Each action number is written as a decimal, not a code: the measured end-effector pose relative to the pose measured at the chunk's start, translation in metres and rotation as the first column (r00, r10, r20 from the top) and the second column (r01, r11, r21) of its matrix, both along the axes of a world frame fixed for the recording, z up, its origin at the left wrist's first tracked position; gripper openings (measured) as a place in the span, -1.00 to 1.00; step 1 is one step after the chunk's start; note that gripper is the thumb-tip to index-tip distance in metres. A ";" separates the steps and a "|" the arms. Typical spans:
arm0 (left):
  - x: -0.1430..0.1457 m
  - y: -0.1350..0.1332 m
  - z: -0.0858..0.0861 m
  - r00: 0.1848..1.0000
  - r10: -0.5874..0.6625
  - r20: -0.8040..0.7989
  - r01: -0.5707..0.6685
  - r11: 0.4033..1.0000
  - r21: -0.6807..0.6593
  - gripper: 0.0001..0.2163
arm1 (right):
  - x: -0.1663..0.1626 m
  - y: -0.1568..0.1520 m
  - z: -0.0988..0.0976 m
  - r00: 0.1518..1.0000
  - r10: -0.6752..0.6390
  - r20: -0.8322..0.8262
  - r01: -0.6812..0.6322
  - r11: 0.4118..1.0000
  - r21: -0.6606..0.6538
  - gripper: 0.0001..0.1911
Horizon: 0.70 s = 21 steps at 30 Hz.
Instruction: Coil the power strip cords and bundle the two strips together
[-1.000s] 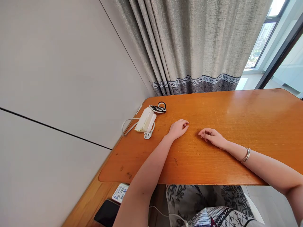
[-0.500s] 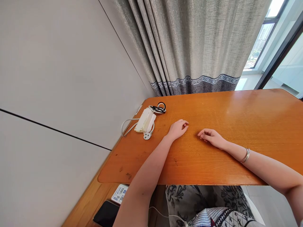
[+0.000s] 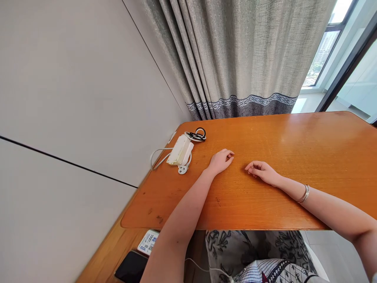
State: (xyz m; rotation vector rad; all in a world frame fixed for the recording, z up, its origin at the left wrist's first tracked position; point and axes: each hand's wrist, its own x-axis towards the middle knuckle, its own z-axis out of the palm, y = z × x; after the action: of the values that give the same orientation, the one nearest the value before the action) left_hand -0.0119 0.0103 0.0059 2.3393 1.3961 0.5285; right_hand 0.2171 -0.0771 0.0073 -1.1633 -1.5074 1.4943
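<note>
A: Starting closest, by the near-left corner of the tabletop (image 3: 288, 214)?

B: Below that corner, on a wooden ledge (image 3: 97, 261), a black phone (image 3: 131, 267) and, just beyond it, a white labelled pack (image 3: 148, 241)

A: Up on the wood, past the near edge?

B: Right hand (image 3: 263, 172), silver bracelets (image 3: 305, 193) at the wrist; fingers slack, softly curled, pointing toward the left edge

A: And the left hand (image 3: 221, 161)?

B: Just as loose: fingers half bent, unclenched, turned toward the right hand but apart from it, bare wood between

A: The white power block (image 3: 179, 151), relative to those fingers?

B: Near the left edge, closer to the far-left corner than to the near one; left of both hands, nearer the left one, yet apart from its fingers and on the side away from the fingertips; a plug (image 3: 183, 169) at its near end

A: Farther still?

B: Close to the far-left corner, a black-and-white cable coil (image 3: 196, 136); past the far edge, a grey curtain (image 3: 250, 51) with a patterned band
</note>
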 end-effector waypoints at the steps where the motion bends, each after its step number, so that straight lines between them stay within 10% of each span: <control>1: 0.000 0.000 0.000 1.000 0.001 0.000 -0.001 1.000 0.000 -0.77 | 0.000 0.000 0.000 1.000 0.000 0.000 0.000 1.000 0.000 -0.65; 14: -0.017 0.006 0.013 0.990 0.118 -0.076 -0.108 0.986 0.123 -0.71 | 0.001 0.000 -0.002 0.999 0.020 0.032 -0.021 1.000 0.018 -0.69; 21: -0.084 0.014 0.048 0.729 0.683 -0.036 -0.631 0.692 0.350 -0.55 | 0.000 0.000 -0.001 0.999 0.023 0.041 -0.025 0.999 0.033 -0.69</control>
State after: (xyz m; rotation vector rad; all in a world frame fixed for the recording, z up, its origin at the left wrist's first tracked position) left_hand -0.0955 0.0248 0.0535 2.0640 2.4240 0.8172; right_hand 0.2172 -0.0775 0.0067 -1.1665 -1.5729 1.4639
